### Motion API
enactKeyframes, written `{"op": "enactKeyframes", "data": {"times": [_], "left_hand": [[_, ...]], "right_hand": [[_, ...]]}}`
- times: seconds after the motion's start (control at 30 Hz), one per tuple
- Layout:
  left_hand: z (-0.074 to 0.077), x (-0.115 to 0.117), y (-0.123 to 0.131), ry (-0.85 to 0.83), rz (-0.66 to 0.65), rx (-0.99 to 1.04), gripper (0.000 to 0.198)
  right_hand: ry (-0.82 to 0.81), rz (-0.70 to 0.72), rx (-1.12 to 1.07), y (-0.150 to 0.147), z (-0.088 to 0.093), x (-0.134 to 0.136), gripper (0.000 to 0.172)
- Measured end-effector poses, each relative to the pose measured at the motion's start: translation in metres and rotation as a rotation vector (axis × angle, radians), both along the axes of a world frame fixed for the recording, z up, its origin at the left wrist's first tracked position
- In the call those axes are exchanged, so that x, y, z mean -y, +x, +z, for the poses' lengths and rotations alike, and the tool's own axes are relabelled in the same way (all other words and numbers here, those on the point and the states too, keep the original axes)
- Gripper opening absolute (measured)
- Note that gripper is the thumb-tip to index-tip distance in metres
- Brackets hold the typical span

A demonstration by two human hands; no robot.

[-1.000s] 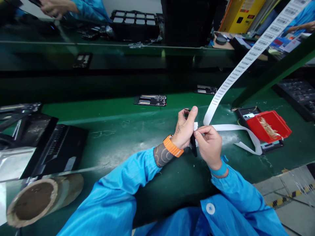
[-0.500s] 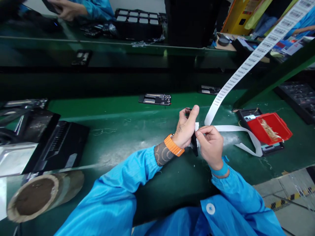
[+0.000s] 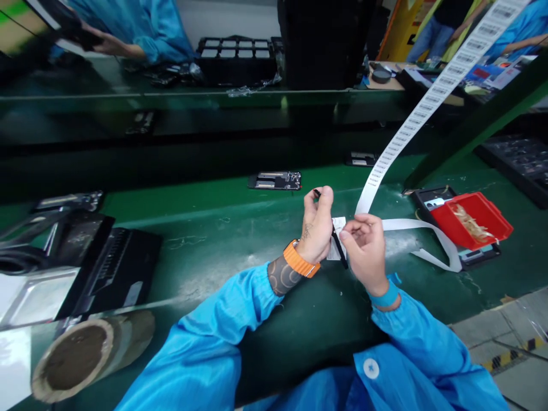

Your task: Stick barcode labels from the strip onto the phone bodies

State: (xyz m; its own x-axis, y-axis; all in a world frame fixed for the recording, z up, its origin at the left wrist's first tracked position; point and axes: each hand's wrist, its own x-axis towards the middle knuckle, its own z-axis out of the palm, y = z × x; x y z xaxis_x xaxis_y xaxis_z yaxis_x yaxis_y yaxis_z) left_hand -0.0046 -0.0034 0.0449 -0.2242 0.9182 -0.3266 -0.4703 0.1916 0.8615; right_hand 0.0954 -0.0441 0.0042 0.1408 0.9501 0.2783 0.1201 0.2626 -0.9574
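My left hand [image 3: 317,225] is closed around a thin black phone-like part [image 3: 339,246], held edge-up above the green bench [image 3: 240,240]. An orange watch band sits on that wrist. My right hand [image 3: 366,251] pinches a small white label [image 3: 338,224] against the part's right side. A long white strip of barcode labels [image 3: 411,123] runs down from the upper right and loops on the bench beside my right hand.
A red bin [image 3: 471,217] of small parts rests on a black tray at right. Phone boards [image 3: 274,181] lie on the belt. A black machine [image 3: 107,268] and cardboard roll [image 3: 85,354] sit left. Another person's sleeve [image 3: 137,28] shows at the far bench.
The black part has tilted in my left hand, and the white label now shows more clearly between both hands. The view has shifted slightly.
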Motion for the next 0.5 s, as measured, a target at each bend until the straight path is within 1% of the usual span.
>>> {"op": "enactKeyframes", "data": {"times": [0.07, 0.1, 0.17, 0.27, 0.37, 0.43, 0.5], "left_hand": [[0.000, 0.000, -0.001, 0.055, 0.010, 0.020, 0.046], [-0.001, 0.001, -0.001, 0.073, 0.010, 0.019, 0.048], [-0.003, 0.003, -0.001, 0.086, 0.001, 0.004, 0.051], [-0.011, 0.008, 0.002, 0.141, -0.014, -0.043, 0.050], [-0.018, 0.012, 0.002, 0.250, -0.038, -0.082, 0.050], [-0.017, 0.011, -0.002, 0.309, -0.109, -0.046, 0.051], [-0.010, 0.005, -0.013, 0.285, -0.263, 0.060, 0.053]], "right_hand": [[0.161, -0.063, 0.158, -0.001, 0.004, 0.006, 0.019], [0.215, -0.065, 0.244, -0.002, 0.007, 0.008, 0.014], [0.252, -0.035, 0.358, -0.004, 0.013, 0.011, 0.008], [0.198, -0.011, 0.376, -0.006, 0.019, 0.012, 0.006], [0.104, 0.036, 0.354, -0.002, 0.023, 0.010, 0.005], [0.031, 0.090, 0.362, 0.005, 0.025, 0.008, 0.006], [0.009, 0.145, 0.426, 0.014, 0.024, 0.004, 0.007]]}}
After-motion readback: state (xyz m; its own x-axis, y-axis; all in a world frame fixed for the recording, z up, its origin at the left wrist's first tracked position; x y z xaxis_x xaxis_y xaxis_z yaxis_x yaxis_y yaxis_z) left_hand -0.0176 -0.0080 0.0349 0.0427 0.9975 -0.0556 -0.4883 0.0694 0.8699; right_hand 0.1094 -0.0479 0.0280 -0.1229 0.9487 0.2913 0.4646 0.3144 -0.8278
